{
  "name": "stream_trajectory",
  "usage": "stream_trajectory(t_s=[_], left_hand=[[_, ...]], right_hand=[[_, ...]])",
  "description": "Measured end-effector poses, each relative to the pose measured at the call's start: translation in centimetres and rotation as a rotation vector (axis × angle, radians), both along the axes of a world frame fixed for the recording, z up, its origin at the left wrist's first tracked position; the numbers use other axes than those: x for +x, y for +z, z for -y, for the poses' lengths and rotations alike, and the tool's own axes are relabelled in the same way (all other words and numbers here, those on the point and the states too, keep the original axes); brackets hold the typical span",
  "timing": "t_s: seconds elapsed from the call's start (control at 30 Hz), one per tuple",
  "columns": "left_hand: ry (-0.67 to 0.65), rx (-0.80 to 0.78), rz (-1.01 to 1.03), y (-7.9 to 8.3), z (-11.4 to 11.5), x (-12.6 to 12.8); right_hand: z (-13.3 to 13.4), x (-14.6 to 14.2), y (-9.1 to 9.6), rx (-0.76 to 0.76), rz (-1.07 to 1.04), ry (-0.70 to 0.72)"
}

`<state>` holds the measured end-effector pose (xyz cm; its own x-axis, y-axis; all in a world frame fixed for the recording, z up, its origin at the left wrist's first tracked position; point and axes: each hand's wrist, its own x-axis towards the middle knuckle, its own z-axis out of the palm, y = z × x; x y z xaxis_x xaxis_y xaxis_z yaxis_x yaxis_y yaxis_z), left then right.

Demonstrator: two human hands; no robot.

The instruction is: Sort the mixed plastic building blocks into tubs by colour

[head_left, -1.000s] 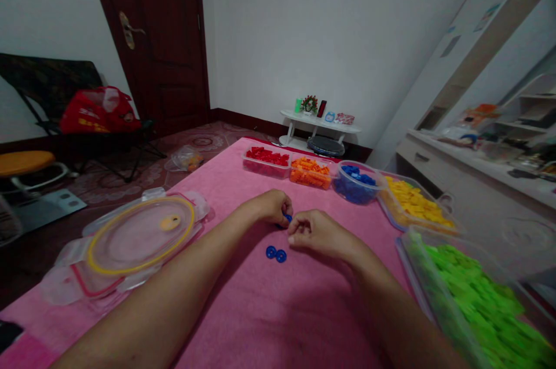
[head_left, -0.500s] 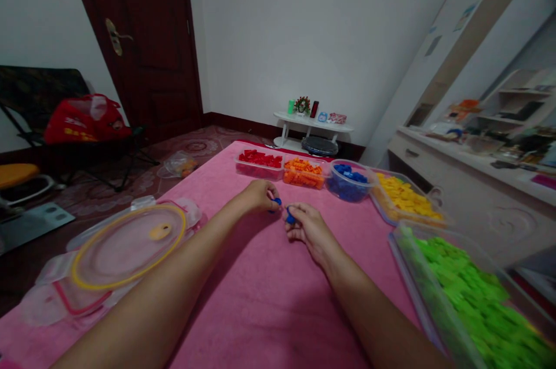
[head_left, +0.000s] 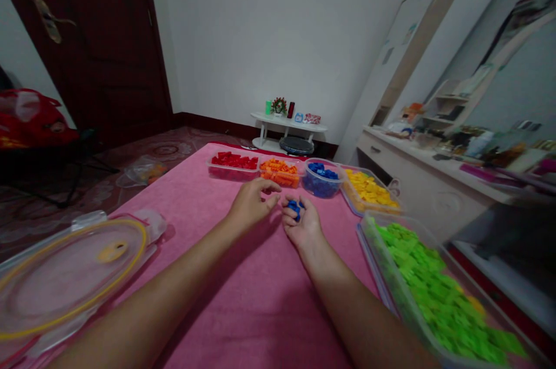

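Observation:
My right hand lies palm up on the pink cloth, its fingers curled round several small blue round pieces. Just left of it my left hand hovers with loosely spread fingers and nothing visible in them, its fingertips close to the blue pieces. Beyond both hands stands a round tub of blue pieces.
Along the far edge stand a box of red pieces, one of orange pieces and one of yellow pieces. A big box of green pieces fills the right side. A clear lid with a yellow seal lies at the left.
The blue pieces from the cloth and my left fingers are now gathered in my upturned right hand. My left hand has let go and spread. The view has swung right.

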<state>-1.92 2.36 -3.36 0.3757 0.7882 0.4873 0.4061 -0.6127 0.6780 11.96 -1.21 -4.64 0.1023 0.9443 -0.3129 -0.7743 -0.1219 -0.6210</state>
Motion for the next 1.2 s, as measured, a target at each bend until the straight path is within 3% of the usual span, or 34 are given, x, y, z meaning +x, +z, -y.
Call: stream_trajectory(t_s=[0.1,0.2,0.27,0.33,0.47,0.63,0.83,0.9,1.07,1.2], left_hand=[[0.07,-0.018,-0.067,-3.1,-0.8,0.3],[0.053,-0.025,-0.197,-5.3,-0.9,0.5],[0.031,0.0,-0.265,-5.9,-0.7,0.6],[0.027,0.021,-0.299,-6.0,-0.5,0.7],[0.04,0.012,-0.303,-5.9,-0.4,0.9],[0.073,0.027,-0.293,-6.2,-0.4,1.1],[0.079,0.021,-0.276,-6.4,-0.5,1.1],[0.084,0.02,-0.272,-6.4,-0.6,1.2],[0.08,0.021,-0.279,-6.4,-0.6,1.1],[0.067,0.031,-0.266,-6.4,-0.6,1.0]], right_hand=[[-2.2,3.9,3.0,0.092,0.135,-0.163],[-6.0,8.2,6.7,0.143,0.435,-0.378],[-8.5,10.7,8.4,0.062,0.779,-0.523],[-10.4,12.8,9.2,-0.031,1.052,-0.573],[-12.0,15.5,8.6,-0.103,1.321,-0.511],[-12.7,16.1,6.6,-0.053,1.53,-0.314],[-12.9,16.4,5.0,-0.117,1.856,0.127],[-12.9,16.6,4.7,-0.115,1.943,0.146],[-12.6,15.9,3.2,0.13,2.012,0.224],[-11.8,14.4,3.1,0.136,2.048,0.114]])
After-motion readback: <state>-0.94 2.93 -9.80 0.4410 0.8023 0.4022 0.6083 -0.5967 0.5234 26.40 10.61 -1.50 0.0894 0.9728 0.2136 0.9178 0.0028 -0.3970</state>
